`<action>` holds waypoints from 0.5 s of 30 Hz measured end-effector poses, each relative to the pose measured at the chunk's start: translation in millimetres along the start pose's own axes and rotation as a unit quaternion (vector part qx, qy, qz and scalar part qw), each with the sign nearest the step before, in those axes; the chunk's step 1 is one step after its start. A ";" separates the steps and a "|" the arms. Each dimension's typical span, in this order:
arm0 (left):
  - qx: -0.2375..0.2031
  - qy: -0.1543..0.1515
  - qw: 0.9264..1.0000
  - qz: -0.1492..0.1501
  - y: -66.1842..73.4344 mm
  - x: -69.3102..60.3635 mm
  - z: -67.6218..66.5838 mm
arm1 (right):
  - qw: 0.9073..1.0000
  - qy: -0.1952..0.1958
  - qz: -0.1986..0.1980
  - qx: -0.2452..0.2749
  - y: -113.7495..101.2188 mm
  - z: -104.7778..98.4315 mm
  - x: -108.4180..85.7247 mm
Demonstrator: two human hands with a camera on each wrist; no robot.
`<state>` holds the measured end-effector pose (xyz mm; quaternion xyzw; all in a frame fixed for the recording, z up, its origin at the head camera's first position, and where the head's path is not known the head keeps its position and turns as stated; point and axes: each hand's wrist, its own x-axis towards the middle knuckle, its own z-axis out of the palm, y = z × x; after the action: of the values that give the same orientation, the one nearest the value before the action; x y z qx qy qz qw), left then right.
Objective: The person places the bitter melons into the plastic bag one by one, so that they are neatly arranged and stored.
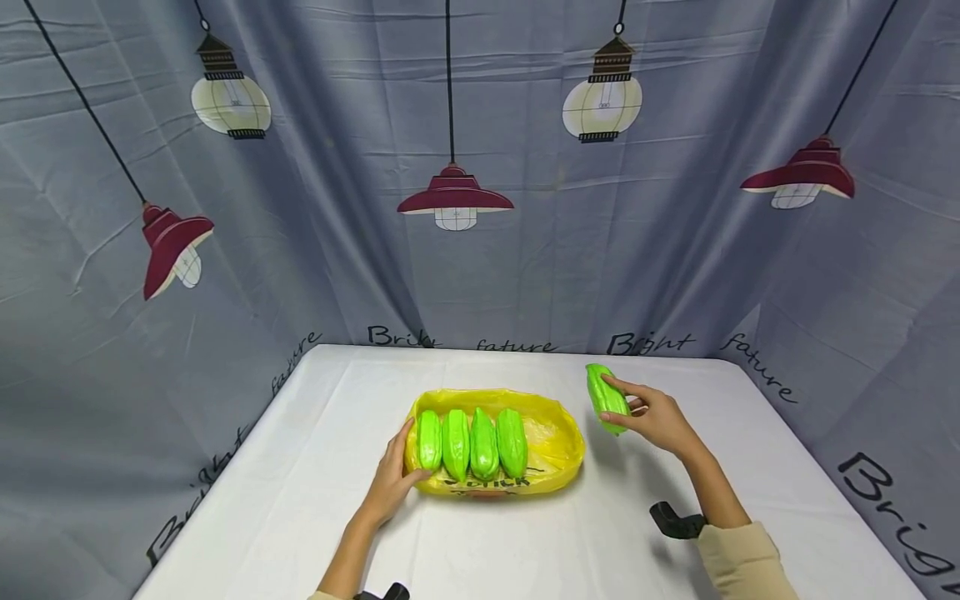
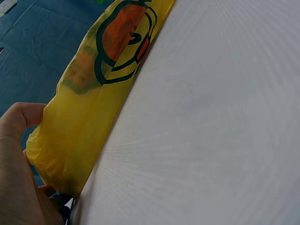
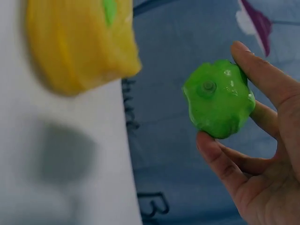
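Observation:
My right hand (image 1: 660, 419) holds a bright green ribbed vegetable (image 1: 608, 398) between thumb and fingers, raised above the table's right side. In the right wrist view its lobed end with a small round stem mark faces the camera; the vegetable (image 3: 220, 99) sits between the fingertips. My left hand (image 1: 392, 482) grips the left end of an open yellow plastic bag (image 1: 557, 433), shaped like a low oval tray. Several matching green vegetables (image 1: 483, 444) lie side by side in its left and middle part. The left wrist view shows the bag's printed side (image 2: 89, 126) and the thumb on its edge.
The bag stands on a white-covered table (image 1: 510, 550), with bare yellow lining at its right end. Behind and beside the table hangs a grey-blue curtain (image 1: 480, 283) printed with lamps. A black wrist device (image 1: 677, 522) sits near the right sleeve.

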<state>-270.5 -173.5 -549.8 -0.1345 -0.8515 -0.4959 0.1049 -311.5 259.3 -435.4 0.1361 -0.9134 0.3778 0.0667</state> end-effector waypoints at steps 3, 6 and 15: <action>-0.006 -0.002 1.000 -0.002 0.3 -0.1 -0.1 | 1.000 0.006 -0.015 0.002 -14.1 0.8 -1.2; -0.008 -0.002 1.000 0.000 0.9 0.8 -0.3 | 0.999 0.011 -0.037 0.006 -25.2 2.2 -0.9; -0.002 0.000 1.000 0.000 1.4 0.2 -0.9 | 0.998 0.009 -0.058 0.020 -40.7 21.6 -5.2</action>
<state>-270.2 -173.6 -548.2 -0.1351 -0.8503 -0.4978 0.1046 -294.7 217.4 -424.5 0.1867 -0.8957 0.3925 0.0940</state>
